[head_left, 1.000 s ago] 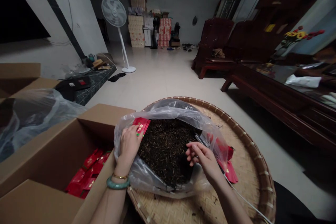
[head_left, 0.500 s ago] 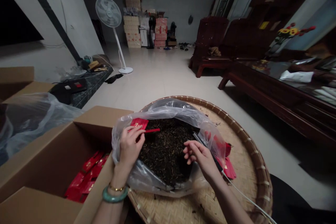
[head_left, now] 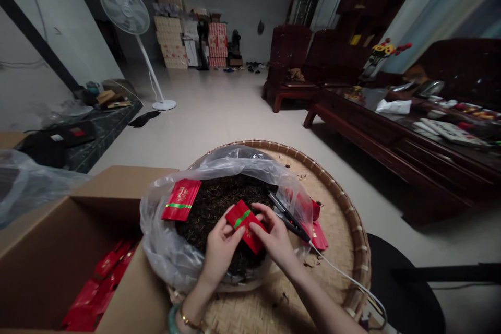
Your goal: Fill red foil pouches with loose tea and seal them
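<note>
Holding one small red packet (head_left: pixel 245 221) between both hands, pinched from either side: left hand (head_left: pixel 221 248) closed on the lower left edge with the thumb on top, right hand (head_left: pixel 275 237) closed on the right edge with fingertips curled over the foil. Tilted, green band facing up, poised just above the loose dark tea (head_left: pixel 213 199); whether touching it, impossible to tell.

Directly beneath the grip, a clear plastic bag (head_left: pixel 160 242) spread open around the tea, its crumpled rim rising on the far side. Left of the grip and a little beyond, a second packet (head_left: pixel 180 200) lying flat on the bag's rim, well apart from the fingers. Just past the right hand, close by the knuckles, a dark flat tool (head_left: pixel 287 214) resting across the bag's edge, with a white cord (head_left: pixel 344 277) trailing off to the right, past the wrist. Further right again, spare packets (head_left: pixel 319 235) half tucked under the plastic. Under all of it, a round woven tray (head_left: pixel 348 203).

Left of the left forearm, an open cardboard box (head_left: pixel 47 240) with boxed packets (head_left: pixel 97 287) at the bottom. Far beyond the grip, a standing fan (head_left: pixel 125 10) to the left and a dark wooden table (head_left: pixel 391 135) to the right.
</note>
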### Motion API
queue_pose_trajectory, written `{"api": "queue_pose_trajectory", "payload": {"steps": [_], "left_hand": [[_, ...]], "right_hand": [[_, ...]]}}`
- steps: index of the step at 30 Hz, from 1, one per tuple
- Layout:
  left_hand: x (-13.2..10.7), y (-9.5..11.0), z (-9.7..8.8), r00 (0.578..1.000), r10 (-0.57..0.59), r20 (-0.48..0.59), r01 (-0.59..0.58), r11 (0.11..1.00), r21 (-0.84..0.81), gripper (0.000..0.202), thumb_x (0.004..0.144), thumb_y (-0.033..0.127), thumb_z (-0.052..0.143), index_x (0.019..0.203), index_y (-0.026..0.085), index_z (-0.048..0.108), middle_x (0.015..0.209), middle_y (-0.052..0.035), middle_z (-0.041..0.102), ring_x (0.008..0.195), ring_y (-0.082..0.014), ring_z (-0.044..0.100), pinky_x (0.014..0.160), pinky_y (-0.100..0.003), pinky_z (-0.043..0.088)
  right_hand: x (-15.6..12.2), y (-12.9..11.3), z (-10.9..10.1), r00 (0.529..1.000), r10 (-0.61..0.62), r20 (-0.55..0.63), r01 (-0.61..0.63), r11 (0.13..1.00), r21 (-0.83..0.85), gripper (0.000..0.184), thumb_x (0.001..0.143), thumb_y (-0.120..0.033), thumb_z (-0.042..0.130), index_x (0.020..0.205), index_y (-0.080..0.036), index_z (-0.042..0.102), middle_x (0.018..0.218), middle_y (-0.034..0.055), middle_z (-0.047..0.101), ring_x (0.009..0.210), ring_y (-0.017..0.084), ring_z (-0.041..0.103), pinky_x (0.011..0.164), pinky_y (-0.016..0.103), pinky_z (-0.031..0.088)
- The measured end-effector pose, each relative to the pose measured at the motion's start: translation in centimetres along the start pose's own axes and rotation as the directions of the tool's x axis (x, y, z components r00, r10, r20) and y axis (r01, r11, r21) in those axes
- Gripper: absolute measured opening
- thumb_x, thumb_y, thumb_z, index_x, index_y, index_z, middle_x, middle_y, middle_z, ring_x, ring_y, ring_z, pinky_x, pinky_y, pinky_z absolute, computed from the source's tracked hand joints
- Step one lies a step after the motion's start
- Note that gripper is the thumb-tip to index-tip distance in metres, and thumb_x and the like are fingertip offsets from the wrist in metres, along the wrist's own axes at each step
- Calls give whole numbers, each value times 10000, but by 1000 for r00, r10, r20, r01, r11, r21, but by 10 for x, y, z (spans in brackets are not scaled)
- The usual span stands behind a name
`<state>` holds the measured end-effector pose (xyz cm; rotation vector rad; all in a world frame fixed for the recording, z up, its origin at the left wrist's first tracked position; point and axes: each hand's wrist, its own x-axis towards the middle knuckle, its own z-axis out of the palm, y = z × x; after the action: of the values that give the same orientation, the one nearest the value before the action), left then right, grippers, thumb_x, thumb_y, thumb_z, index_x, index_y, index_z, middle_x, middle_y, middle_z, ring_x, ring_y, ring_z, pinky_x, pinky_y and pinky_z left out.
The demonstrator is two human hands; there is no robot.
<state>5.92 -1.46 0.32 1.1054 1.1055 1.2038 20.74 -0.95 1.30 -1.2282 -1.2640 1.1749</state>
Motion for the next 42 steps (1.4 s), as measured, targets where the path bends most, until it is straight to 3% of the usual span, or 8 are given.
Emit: {"api": "queue_pose_trajectory", "payload": {"steps": [5, 10, 14, 16, 19, 24, 34, 42], "left_hand": [[4, 5, 5, 993, -103, -55, 101, 994, -34, 413, 641, 384, 752, 935, 112, 653, 758, -66, 740, 677, -203, 683, 623, -268, 546], [9, 1, -2, 983, -87, -164, 65, 988, -137, 446, 672, 424, 724, 972, 122, 591, 827, -83, 735, 737, -212, 698, 714, -327, 565], [11, 8, -20, 943, 254, -217, -205, 953, 223, 545, 714, 342, 703, 1202, 183, 522, 1210, -133, 629, 1113, -256, 597, 907, -394, 504], [12, 15, -30, 892, 448, -54, -357, 774, 522, 523, 718, 293, 710, 1217, 236, 562, 1262, -96, 605, 1225, -266, 506, 1005, -453, 424], [13, 20, -35, 866, 446, 227, -479, 608, 633, 202, 792, 252, 634, 973, 276, 719, 946, -34, 744, 957, -228, 661, 908, -427, 499], [5, 9, -20, 961, 273, -46, -219, 851, 477, 201, 783, 301, 610, 882, 200, 755, 865, -53, 760, 738, -215, 715, 692, -314, 585], [0, 11, -6, 989, 31, -143, -6, 985, 173, 278, 692, 374, 665, 817, 146, 764, 739, -58, 757, 625, -214, 700, 582, -281, 583], [0, 13, -15, 990, 93, -103, -59, 953, 296, 189, 677, 305, 685, 801, 192, 771, 833, -53, 761, 764, -232, 706, 772, -332, 570]], "right_hand": [[1, -6, -3, 973, -231, 22, 226, 921, -318, 509, 759, -237, 611, 1257, -232, 507, 1015, 68, 641, 925, 220, 600, 875, 369, 471], [7, -4, -8, 996, -65, 59, 79, 956, -284, 426, 767, -245, 611, 1188, -208, 550, 844, 31, 658, 721, 183, 615, 675, 317, 518], [10, -14, -16, 963, -186, 196, 251, 887, -388, 204, 814, -136, 539, 961, -203, 663, 873, 44, 648, 796, 178, 605, 731, 311, 493], [11, -24, -20, 908, -234, 348, 383, 799, -464, 227, 843, -104, 504, 933, -216, 680, 841, 43, 627, 794, 173, 590, 715, 297, 481], [13, -33, -18, 857, -328, 398, 500, 718, -484, 247, 859, -101, 505, 1015, -220, 654, 854, 46, 625, 801, 174, 589, 707, 291, 486], [15, -26, -6, 787, -606, 111, 549, 608, -574, 313, 880, -148, 531, 1188, -198, 563, 975, 96, 632, 882, 207, 579, 765, 347, 504], [12, -14, -5, 593, -784, 185, 647, 326, -689, 379, 870, -74, 533, 1217, -223, 564, 1053, 111, 660, 940, 221, 565, 797, 391, 519], [11, -27, -8, 681, -694, 235, 667, 454, -591, 107, 870, -173, 559, 832, -186, 658, 739, 65, 643, 710, 179, 545, 617, 304, 491]]}}
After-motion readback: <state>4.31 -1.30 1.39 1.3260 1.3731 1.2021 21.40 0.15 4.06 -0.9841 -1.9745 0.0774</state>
